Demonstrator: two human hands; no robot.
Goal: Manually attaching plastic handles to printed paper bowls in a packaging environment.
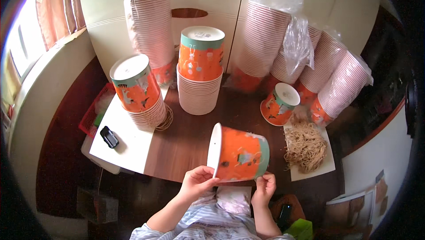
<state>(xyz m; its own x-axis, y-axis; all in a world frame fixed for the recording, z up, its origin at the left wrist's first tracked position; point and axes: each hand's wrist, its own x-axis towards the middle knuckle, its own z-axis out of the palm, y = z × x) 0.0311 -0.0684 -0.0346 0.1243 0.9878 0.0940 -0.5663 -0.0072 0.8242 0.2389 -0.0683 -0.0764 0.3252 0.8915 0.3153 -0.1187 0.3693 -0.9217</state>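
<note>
An orange paper bucket (pixel 241 156) with a green band lies sideways in the air above the table's front edge. Its wide white rim points left and its green-banded base end points right. My left hand (pixel 198 182) pinches the lower part of the rim, thumb and fingers closed. At the base end, my right hand (pixel 264 190) grips the lower edge with fingers bent. A single orange bucket (pixel 279 107) stands upside down farther right. Beside it a pile of tan strings (pixel 306 147) rests on white paper.
Upside-down bucket stacks stand at the left (pixel 137 89) and centre (pixel 200 71). Plastic-wrapped stacks (pixel 265 36) line the back. A loop of string (pixel 166 118) hangs by the left stack. A small black case (pixel 109 137) lies on white paper (pixel 133 149); a red basket (pixel 90 114) sits beside the table.
</note>
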